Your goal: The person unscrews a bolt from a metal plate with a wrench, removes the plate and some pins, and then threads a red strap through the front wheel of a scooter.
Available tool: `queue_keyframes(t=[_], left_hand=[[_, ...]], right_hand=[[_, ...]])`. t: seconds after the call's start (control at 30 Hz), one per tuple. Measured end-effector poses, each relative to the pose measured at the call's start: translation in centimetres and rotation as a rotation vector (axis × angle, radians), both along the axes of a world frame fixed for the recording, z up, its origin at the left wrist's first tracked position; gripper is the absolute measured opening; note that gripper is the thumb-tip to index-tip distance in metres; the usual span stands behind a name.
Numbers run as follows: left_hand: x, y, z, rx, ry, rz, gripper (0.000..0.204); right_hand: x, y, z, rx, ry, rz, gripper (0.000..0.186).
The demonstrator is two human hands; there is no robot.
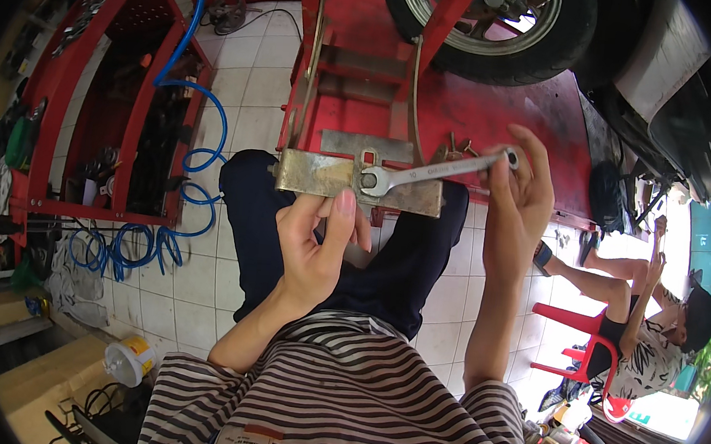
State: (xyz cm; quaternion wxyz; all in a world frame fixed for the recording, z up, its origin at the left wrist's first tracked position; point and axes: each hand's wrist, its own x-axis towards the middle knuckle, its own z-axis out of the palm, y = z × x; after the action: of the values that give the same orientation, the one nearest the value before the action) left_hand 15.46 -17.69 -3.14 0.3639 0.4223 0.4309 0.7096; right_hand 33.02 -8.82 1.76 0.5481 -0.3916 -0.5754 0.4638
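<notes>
My right hand (pixel 519 204) grips the ring end of a silver combination wrench (pixel 436 171). The wrench's open jaw sits on a bolt (pixel 368 181) on a worn metal plate (pixel 317 174) at the front edge of a red lift platform (pixel 484 106). My left hand (pixel 320 236) is raised just below the plate, with thumb and fingers pinched together near the bolt; whether it holds a small part is hidden. My dark-trousered knees lie under the plate.
A motorcycle's rear wheel (pixel 495 27) stands on the platform. A red tool cart (pixel 122 92) with a coiled blue air hose (pixel 184 148) is to the left. A person (pixel 659 325) sits on a red plastic stool (pixel 586 344) at right. Cardboard boxes (pixel 46 373) lie lower left.
</notes>
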Motion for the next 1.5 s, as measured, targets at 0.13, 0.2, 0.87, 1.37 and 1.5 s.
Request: queue_keyframes(t=[0.13,0.2,0.87,1.37,1.5], left_hand=[[0.0,0.1,0.0,-0.022,-0.017,-0.004,0.022],[0.1,0.0,0.1,-0.018,-0.037,-0.002,0.023],[0.2,-0.7,-1.1,0.114,0.252,0.122,0.028],[0.9,-0.7,-0.4,0.075,0.298,0.149,0.015],[-0.2,0.0,-1.0,0.079,0.231,0.070,0.017]], right_hand=[[-1.1,5.0,0.7,-0.076,-0.090,0.183,0.037],[-2.1,6.9,1.1,-0.096,-0.131,0.305,0.037],[-16.1,1.9,6.2,1.033,-0.841,0.610,0.031],[-7.5,-8.5,3.1,1.088,-0.681,0.448,0.028],[-4.0,-8.2,1.0,1.122,-0.528,0.426,0.023]])
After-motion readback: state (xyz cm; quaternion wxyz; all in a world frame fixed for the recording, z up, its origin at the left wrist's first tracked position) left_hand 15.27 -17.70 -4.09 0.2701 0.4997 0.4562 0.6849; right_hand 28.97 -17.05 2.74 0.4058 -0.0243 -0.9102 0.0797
